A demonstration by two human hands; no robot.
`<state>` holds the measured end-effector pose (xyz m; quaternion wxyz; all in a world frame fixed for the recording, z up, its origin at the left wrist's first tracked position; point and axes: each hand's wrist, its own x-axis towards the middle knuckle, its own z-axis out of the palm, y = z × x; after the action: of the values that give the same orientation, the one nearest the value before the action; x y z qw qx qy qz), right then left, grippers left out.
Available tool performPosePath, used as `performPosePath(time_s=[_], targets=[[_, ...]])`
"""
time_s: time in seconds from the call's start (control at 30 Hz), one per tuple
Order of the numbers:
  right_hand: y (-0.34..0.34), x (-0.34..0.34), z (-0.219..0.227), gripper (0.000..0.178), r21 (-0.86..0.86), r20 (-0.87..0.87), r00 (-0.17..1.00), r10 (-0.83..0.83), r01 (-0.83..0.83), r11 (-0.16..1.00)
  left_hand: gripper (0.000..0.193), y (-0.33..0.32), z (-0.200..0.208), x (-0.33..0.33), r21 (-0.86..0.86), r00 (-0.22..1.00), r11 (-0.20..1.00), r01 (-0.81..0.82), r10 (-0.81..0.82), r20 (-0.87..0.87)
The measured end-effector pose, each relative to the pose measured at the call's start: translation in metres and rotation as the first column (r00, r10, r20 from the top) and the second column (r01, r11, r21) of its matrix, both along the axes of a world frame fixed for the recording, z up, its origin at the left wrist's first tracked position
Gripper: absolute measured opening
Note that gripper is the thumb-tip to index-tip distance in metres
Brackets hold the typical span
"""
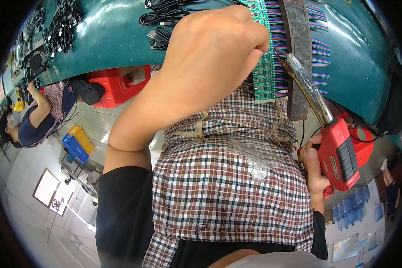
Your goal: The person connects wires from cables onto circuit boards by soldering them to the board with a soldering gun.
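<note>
My left hand [210, 49] is curled into a fist, knuckles up, and presses on the left edge of a strip of green circuit boards [265, 80] on the green table [111, 35]. Rows of coloured wires [319, 49] run off the boards to the right under a dark rusty metal bar [299, 53]. My right hand [312, 174] grips a red soldering gun [339, 152] by its handle. The gun's long metal tip [285, 57] touches the boards just right of my left fingers. What the left fingers pinch is hidden.
Bundles of black cables [165, 18] lie on the table beyond my left hand. A checked apron [228, 187] covers my lap. Another person [35, 116] sits at the far left. A red crate [120, 85] and blue and yellow crates [78, 145] stand on the floor.
</note>
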<state>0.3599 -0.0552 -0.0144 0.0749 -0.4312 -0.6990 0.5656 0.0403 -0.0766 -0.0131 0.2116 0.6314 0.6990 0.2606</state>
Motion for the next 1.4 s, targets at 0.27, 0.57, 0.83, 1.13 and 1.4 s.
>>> performPosePath(time_s=[0.27,0.57,0.83,1.13,1.4], targets=[[-0.006,-0.006,0.003,0.017,-0.15,0.02,0.967,-0.256,0.256,0.955,0.007,0.005,-0.002,-0.014,0.045,0.985,0.984,0.173,-0.174,0.006],[-0.004,-0.006,-0.005,0.01,-0.164,-0.068,0.977,-0.201,0.187,0.969,0.008,0.009,-0.025,-0.028,0.455,0.767,0.708,0.54,-0.192,-0.613],[0.0,-0.022,0.009,0.01,-0.21,-0.03,0.976,-0.216,0.205,0.956,0.009,0.01,0.008,-0.022,-0.085,0.902,0.931,0.356,-0.366,-0.228],[0.0,-0.01,0.007,0.01,-0.163,0.013,0.982,-0.19,0.189,0.968,0.009,0.01,0.008,-0.019,-0.077,0.896,0.928,0.363,-0.371,-0.245],[0.001,-0.013,0.002,0.013,-0.08,-0.074,0.984,-0.163,0.157,0.984,0.011,0.009,0.007,-0.022,-0.025,0.901,0.927,0.375,-0.37,-0.224]])
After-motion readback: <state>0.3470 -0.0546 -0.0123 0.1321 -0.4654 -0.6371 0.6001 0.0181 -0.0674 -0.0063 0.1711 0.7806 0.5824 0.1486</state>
